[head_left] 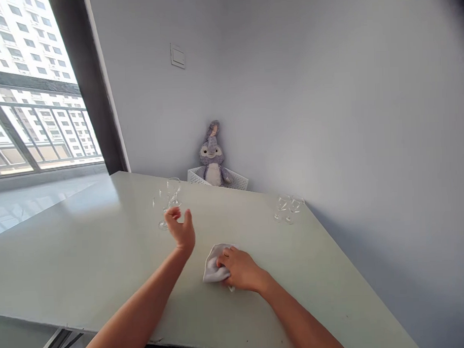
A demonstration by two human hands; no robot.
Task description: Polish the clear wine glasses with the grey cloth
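Pale table (86, 255), head view: wine glasses (168, 201) stand just beyond the left hand (179, 227), which is open, fingers loosely spread, holding nothing. The right hand (239, 269) curls down over a white cloth (212, 266), gripping it against the tabletop. More glasses (289, 208) stand well apart, to the right.

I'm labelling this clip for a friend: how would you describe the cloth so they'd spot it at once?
On the pale green table, one cluster of stemmed glasses and another stand toward the far edge. Nearer the viewer lies a crumpled white cloth. Unlike the clear glasses, it is soft and opaque, and the person's right hand is closed over it.
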